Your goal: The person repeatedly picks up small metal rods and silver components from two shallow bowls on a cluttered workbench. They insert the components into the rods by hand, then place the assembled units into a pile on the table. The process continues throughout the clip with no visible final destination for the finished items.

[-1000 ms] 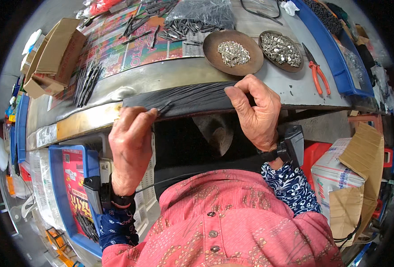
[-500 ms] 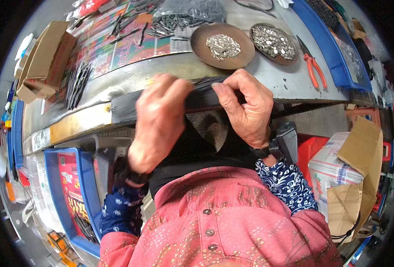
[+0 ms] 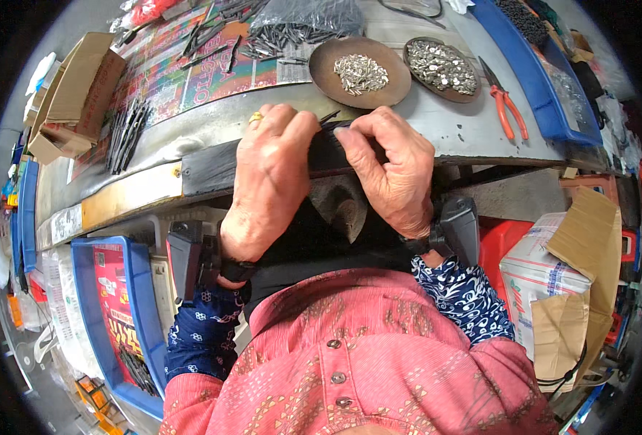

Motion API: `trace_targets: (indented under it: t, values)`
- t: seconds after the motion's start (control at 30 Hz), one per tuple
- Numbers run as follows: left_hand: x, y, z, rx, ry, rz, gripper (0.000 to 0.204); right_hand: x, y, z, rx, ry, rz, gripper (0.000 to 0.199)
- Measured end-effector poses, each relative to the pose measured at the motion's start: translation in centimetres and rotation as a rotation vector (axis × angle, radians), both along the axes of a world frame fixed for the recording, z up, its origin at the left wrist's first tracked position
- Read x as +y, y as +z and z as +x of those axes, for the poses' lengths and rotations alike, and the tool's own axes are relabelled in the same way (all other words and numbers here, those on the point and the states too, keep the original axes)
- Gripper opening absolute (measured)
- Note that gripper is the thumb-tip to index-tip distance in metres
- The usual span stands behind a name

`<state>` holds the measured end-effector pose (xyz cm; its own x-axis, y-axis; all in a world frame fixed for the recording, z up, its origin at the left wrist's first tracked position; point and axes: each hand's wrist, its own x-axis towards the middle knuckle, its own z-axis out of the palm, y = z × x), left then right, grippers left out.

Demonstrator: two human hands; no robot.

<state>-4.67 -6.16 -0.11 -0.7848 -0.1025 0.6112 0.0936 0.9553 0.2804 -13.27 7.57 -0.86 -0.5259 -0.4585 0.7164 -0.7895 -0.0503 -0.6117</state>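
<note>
My left hand [image 3: 272,177], with a ring on one finger, is closed above the dark front edge of the workbench [image 3: 216,170]. A slim black piece [image 3: 328,117] pokes out past its curled fingers; the rest is hidden. Close by on the right, my right hand [image 3: 395,163] is pinched, thumb against forefinger, and what lies in the pinch cannot be made out. Just beyond the hands stands a round brown dish [image 3: 324,88] holding small silvery metal pieces [image 3: 361,74]. A second, smaller dish [image 3: 455,95] beside it holds more shiny bits.
Red-handled pliers [image 3: 508,112] lie right of the dishes, near a blue tray [image 3: 553,119]. Slim black parts [image 3: 126,136] lie left, beside a cardboard box [image 3: 81,87]. A plastic bag [image 3: 310,16] sits behind. Below the bench are a blue crate [image 3: 140,290] and an open carton [image 3: 586,254].
My left hand has shifted slightly right and is no longer blurred. My right hand has moved a little left, and the gap between the hands is narrower.
</note>
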Motion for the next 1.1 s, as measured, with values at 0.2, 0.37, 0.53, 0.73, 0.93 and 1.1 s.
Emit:
trace_targets:
  t: [0.2, 0.37, 0.53, 0.73, 0.93, 1.1]
  values:
    - [1.6, 0.2, 2.6, 0.091, -0.081, 0.663, 0.009, 0.8, 0.1, 1.4, 0.097, 0.008, 0.067, 0.014]
    - [3.1, 0.6, 4.1, 0.066, -0.136, 1.025, 0.01, 0.2, 0.1, 1.6, 0.109, 0.032, 0.081, 0.021]
    - [3.5, 0.7, 4.5, 0.088, -0.204, 1.184, 0.013, 0.1, 0.6, 2.4, 0.09, 0.049, 0.053, 0.018]
    - [3.5, 0.6, 5.2, 0.122, -0.28, 1.284, 0.012, -0.3, 1.2, 3.3, 0.102, 0.059, 0.032, 0.016]
    - [3.6, 0.5, 5.5, 0.22, -0.202, 1.139, 0.014, -1.0, 1.4, 4.0, 0.039, 0.065, -0.006, 0.017]
    - [3.5, 0.3, 5.9, 0.252, -0.142, 1.097, 0.014, -1.6, 1.2, 4.3, -0.014, 0.102, 0.046, 0.018]
